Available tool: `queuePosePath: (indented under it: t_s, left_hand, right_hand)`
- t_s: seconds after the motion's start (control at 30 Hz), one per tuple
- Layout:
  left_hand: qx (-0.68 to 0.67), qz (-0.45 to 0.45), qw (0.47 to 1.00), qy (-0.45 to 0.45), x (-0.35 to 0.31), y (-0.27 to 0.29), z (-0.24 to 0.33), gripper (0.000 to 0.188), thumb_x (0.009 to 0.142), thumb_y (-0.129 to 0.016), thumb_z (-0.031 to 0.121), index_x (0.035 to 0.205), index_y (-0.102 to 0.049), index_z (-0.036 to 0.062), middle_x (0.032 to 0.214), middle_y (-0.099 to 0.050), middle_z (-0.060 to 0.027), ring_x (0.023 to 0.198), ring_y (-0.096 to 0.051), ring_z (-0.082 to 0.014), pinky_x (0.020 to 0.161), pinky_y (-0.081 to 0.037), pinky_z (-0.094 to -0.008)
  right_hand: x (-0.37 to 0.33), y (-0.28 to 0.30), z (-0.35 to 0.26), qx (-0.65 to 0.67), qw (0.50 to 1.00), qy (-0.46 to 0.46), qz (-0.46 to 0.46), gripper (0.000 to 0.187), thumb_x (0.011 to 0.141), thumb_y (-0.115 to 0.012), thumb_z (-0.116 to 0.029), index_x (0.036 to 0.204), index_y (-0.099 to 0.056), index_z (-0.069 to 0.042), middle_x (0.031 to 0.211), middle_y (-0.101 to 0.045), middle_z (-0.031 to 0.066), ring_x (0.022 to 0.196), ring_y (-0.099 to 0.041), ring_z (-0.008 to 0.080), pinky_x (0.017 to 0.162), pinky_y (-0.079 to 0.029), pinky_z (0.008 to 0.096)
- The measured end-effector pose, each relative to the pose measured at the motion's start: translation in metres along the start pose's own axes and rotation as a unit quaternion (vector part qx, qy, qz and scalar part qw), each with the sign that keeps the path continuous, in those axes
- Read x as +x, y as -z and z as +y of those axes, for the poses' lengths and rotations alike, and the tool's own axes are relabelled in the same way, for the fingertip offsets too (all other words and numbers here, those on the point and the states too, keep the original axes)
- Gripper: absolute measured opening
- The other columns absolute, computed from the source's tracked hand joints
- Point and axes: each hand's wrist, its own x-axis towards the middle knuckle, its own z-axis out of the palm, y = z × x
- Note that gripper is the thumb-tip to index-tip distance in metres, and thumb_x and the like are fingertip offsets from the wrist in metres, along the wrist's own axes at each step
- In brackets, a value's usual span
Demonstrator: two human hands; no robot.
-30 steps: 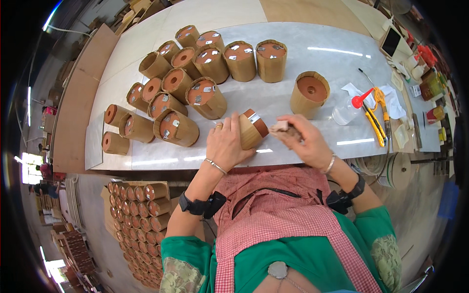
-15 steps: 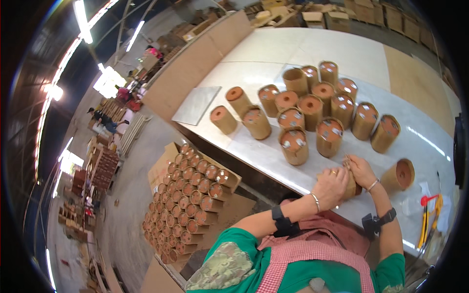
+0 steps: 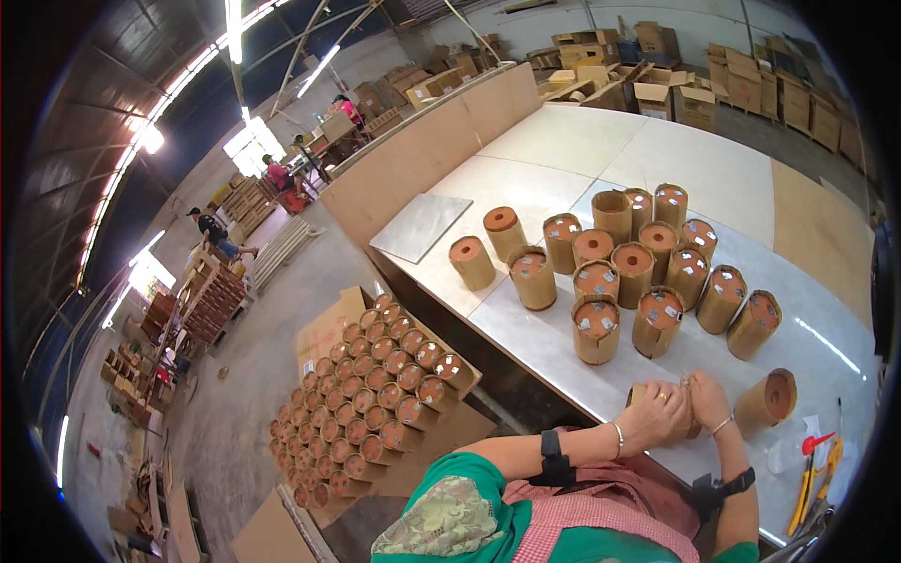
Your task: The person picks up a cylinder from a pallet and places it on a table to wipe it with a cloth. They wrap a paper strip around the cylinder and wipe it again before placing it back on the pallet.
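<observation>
Head view: left hand and right hand clasped one cardboard tube together at near table edge; firm, even pressure would likely suit, tube kept steady.

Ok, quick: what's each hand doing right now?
Left hand: closed on the cardboard tube.
Right hand: closed on the same tube's other end.

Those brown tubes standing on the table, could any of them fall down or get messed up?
Maybe. The cardboard tubes stand close together, so bumping one could knock over its neighbours. One tube lies on its side near the right hand and could roll. Both hands, the left hand too, grip a tube near the table edge; if it slipped, it might drop toward the open box of tubes on the floor.
</observation>
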Motion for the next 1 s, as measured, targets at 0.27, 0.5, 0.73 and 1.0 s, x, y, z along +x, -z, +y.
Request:
queuePosePath:
  t_s: [0.27,0.5,0.73,1.0]
  left_hand:
    - [-0.373,-0.194,0.903,0.088,0.009,-0.015,-0.039,0.091,0.051,-0.074,0.058,0.107,-0.050,-0.0084,0.108,-0.052,-0.0210,0.101,-0.051,-0.0333,0.084,-0.042,-0.0387]
    - [-0.333,-0.248,0.910,-0.020,0.025,-0.027,-0.048,0.083,0.039,-0.080,0.056,0.095,-0.056,-0.0010,0.091,-0.058,-0.0164,0.085,-0.058,-0.0323,0.076,-0.046,-0.0400]
    - [-0.313,-0.088,0.944,-0.056,-0.004,-0.011,-0.021,0.084,0.050,-0.080,0.041,0.112,-0.048,-0.0060,0.107,-0.052,-0.0213,0.098,-0.053,-0.0355,0.087,-0.039,-0.0444]
    - [-0.244,-0.054,0.968,-0.025,-0.017,0.004,-0.004,0.093,0.048,-0.082,0.038,0.120,-0.045,-0.0070,0.113,-0.051,-0.0191,0.104,-0.050,-0.0327,0.089,-0.038,-0.0442]
  right_hand:
    - [-0.003,-0.002,0.000,0.267,0.964,0.005,0.001,0.022,0.087,-0.044,-0.012,0.082,-0.059,0.004,0.076,-0.060,0.0197,0.074,-0.059,0.0353,0.069,-0.043,0.0434]
    - [-0.065,-0.010,-0.029,0.140,0.974,0.050,0.173,0.035,0.089,-0.042,-0.012,0.120,-0.050,0.002,0.111,-0.057,0.0213,0.105,-0.054,0.0353,0.092,-0.040,0.0389]
    - [-0.043,-0.007,0.004,0.103,0.992,0.039,0.067,0.027,0.092,-0.043,-0.021,0.101,-0.057,-0.001,0.108,-0.058,0.0200,0.102,-0.053,0.0378,0.087,-0.043,0.0448]
    - [-0.004,-0.005,0.012,0.266,0.954,-0.075,-0.112,0.030,0.090,-0.044,-0.019,0.077,-0.062,0.001,0.083,-0.064,0.0170,0.075,-0.064,0.0265,0.071,-0.049,0.0342]
